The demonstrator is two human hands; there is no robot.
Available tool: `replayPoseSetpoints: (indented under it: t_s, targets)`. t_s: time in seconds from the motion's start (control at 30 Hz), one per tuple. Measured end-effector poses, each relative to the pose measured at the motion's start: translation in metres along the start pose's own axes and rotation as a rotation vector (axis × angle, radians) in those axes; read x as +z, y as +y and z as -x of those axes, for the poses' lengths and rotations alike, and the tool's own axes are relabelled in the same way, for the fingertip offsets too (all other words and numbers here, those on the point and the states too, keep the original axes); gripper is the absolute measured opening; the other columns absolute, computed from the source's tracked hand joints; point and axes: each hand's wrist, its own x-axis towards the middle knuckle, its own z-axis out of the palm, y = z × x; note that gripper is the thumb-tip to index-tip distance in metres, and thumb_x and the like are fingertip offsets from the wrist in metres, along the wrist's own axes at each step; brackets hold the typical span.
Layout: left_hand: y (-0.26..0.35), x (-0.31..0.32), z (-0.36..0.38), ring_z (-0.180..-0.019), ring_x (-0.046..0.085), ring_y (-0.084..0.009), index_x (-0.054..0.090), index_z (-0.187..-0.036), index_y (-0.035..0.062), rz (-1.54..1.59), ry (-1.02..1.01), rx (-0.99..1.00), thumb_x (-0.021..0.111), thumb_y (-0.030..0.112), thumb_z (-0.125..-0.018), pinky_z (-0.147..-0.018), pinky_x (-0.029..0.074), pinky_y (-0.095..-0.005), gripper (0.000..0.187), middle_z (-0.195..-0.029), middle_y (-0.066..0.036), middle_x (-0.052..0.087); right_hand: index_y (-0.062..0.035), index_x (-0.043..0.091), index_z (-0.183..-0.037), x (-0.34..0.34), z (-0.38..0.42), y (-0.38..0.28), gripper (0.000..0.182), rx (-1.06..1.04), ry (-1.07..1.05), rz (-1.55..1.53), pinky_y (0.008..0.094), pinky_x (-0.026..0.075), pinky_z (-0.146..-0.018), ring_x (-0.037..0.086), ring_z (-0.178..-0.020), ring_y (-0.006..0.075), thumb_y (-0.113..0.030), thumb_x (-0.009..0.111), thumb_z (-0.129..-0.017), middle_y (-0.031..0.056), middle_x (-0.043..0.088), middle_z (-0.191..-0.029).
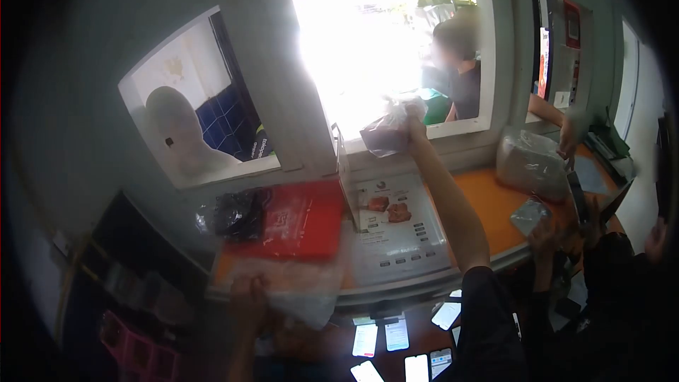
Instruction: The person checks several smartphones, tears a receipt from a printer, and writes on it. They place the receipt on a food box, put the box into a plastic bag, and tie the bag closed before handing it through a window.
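Observation:
My right hand (416,131) reaches out to the middle window and is closed on a clear plastic bag (387,139) with something dark and boxy inside. Below on the left, my left hand (249,301) is at the counter's front edge with its fingers curled. It is dim and blurred there, beside a stack of clear plastic bags (308,301) that droops over the edge. What the left fingers hold, if anything, cannot be made out. Red plastic bags (308,216) lie on the counter behind it, with a black plastic bag (242,213) on top.
A menu sheet (399,230) lies on the orange counter (488,201). Several lit phones (397,334) are below its edge. Outside the window stands a person (463,74). A co-worker's hand (543,237) is by a small plastic packet (530,216) and a large wrapped bundle (530,163).

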Motion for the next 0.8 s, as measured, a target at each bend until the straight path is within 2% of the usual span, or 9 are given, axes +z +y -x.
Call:
replayPoseSetpoints:
  t_s: [0.03,0.07,0.13,0.2,0.4,0.53,0.7,0.8]
  targets:
    - [0.0,0.002,0.0,-0.088,0.062,-0.036,0.069,-0.096,0.0032,-0.052,-0.019,0.026,0.048,0.019,-0.094,-0.082,0.047,-0.0463,0.026,-0.091,-0.017,0.066,-0.0051,0.052,-0.132,0.001,-0.005,0.003,0.06,0.004,0.13,0.196,0.0385,0.053,-0.085,0.06,-0.104,0.0253,-0.052,0.054,-0.095,0.0108,0.06,-0.118]
    - [0.0,0.005,-0.001,-0.09,0.062,-0.0377,0.069,-0.096,0.0034,-0.102,-0.039,0.05,0.046,0.02,-0.095,-0.085,0.046,-0.049,0.028,-0.092,-0.018,0.066,-0.0051,0.052,-0.132,0.0,-0.017,0.004,0.06,0.012,0.133,0.192,0.0385,0.053,-0.085,0.06,-0.104,0.0253,-0.052,0.054,-0.095,0.0108,0.06,-0.118]
    - [0.0,0.008,-0.004,-0.09,0.062,-0.0378,0.069,-0.096,0.0034,-0.087,-0.052,0.048,0.045,0.02,-0.095,-0.085,0.046,-0.0493,0.029,-0.092,-0.018,0.066,0.0062,0.049,-0.129,-0.011,-0.041,0.022,0.068,-0.356,0.079,0.436,0.0392,0.059,-0.07,0.065,-0.086,0.0252,-0.048,0.062,-0.09,0.0178,0.06,-0.113]
    - [0.0,0.006,-0.001,-0.09,0.062,-0.038,0.069,-0.095,0.0034,-0.084,-0.063,0.023,0.045,0.021,-0.095,-0.085,0.046,-0.0496,0.029,-0.092,-0.018,0.067,0.006,0.05,-0.128,-0.022,-0.053,0.028,0.067,-0.436,0.076,0.591,0.0386,0.058,-0.068,0.065,-0.084,0.0249,-0.048,0.062,-0.09,0.0176,0.061,-0.111]
    - [-0.003,0.005,-0.002,-0.088,0.061,-0.0367,0.067,-0.092,0.0054,-0.078,-0.007,0.014,0.048,0.022,-0.091,-0.082,0.047,-0.0476,0.026,-0.091,-0.016,0.065,0.0054,0.051,-0.124,-0.052,-0.035,-0.006,0.064,-0.18,-0.043,0.764,0.037,0.057,-0.063,0.065,-0.077,0.024,-0.048,0.062,-0.091,0.0169,0.062,-0.105]
    - [-0.008,0.004,0.002,-0.089,0.061,-0.0353,0.068,-0.09,0.0064,-0.103,0.055,-0.02,0.052,0.02,-0.087,-0.083,0.046,-0.0459,0.021,-0.09,-0.015,0.064,0.005,0.053,-0.121,-0.041,-0.021,-0.028,0.062,-0.047,-0.132,0.838,0.0359,0.057,-0.059,0.065,-0.072,0.0234,-0.048,0.061,-0.091,0.0165,0.063,-0.101]
    - [-0.014,0.007,0.003,-0.091,0.06,-0.0335,0.068,-0.089,0.0076,-0.08,0.072,0.022,0.052,0.019,-0.086,-0.085,0.046,-0.0457,0.02,-0.09,-0.014,0.063,0.0045,0.054,-0.118,-0.029,0.021,-0.04,0.059,0.051,-0.172,0.899,0.0345,0.056,-0.055,0.065,-0.067,0.0227,-0.048,0.061,-0.092,0.0159,0.064,-0.095]
    - [-0.015,0.006,0.004,-0.091,0.06,-0.0333,0.068,-0.088,0.0076,-0.032,0.05,-0.001,0.051,0.02,-0.086,-0.085,0.046,-0.0458,0.021,-0.09,-0.014,0.063,0.001,0.054,-0.113,-0.01,0.035,-0.031,0.057,0.028,-0.223,0.901,0.0327,0.057,-0.052,0.066,-0.062,0.0211,-0.052,0.059,-0.093,0.0127,0.065,-0.084]
